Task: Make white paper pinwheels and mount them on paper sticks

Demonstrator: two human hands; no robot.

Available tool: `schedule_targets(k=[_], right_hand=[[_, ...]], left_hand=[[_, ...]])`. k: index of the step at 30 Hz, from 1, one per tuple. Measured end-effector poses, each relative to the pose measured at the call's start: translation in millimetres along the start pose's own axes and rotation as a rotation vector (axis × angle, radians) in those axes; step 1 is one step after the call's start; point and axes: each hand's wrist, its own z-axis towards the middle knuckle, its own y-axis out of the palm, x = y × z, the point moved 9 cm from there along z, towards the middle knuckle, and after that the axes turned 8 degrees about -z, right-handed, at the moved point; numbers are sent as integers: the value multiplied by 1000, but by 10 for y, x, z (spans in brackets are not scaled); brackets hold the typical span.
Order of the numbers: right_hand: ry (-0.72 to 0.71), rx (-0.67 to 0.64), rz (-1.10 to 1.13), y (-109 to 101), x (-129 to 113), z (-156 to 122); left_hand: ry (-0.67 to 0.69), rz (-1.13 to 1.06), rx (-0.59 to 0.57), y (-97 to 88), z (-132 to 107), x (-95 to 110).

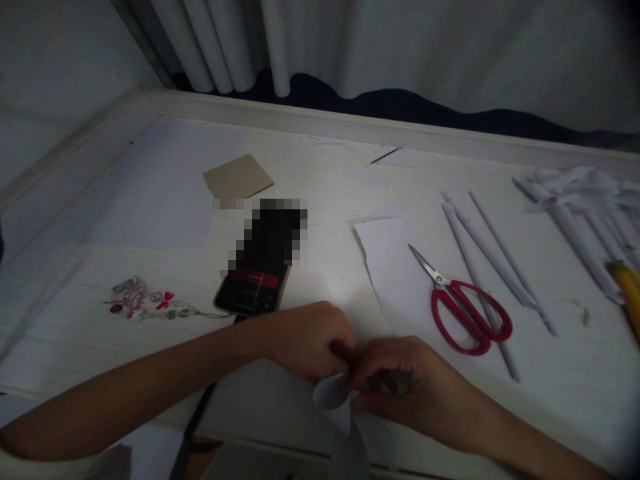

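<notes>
Both the left hand (307,340) and the right hand (407,383) pinch a curled paper strip (334,395) in their fingers.

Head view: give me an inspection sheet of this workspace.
Surface: white wooden table, dimly lit.
Job's things: curled white paper piece, pinched by both hands at the near edge.
Clutter: red-handled scissors; thin rolled white paper sticks; dark phone; tan cardboard square; bead charm; torn white sheet.
Grippers: left hand and right hand, both closed on the paper.
Cables: nothing seen.
Surroundings: white curtain behind.
</notes>
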Motion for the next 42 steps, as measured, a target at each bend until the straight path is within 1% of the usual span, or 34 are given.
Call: schedule_targets(k=[7,15,19,21,28,32,39,42], right_hand=[[30,2,-28,4,28,-4],[7,3,-1,7,24,2],[38,-29,4,4,50,-9],[47,-46,20,1,60,-19],[39,-51,18,-15,39,-39],[7,-56,7,-12,8,-39],[21,-55,30,-4,10,-40],[29,-52,26,-4,15,-42]], left_hand=[[-1,7,-21,14,6,2],[-27,-11,-36,14,3,-21],[-114,-93,-106,58,3,-95],[-136,-125,-124,71,-2,-111],[-102,-103,-142,79,-27,-74],[-94,-89,-157,95,-19,-72],[-60,-61,-118,81,-12,-56],[-71,-77,-120,87,-17,-65]])
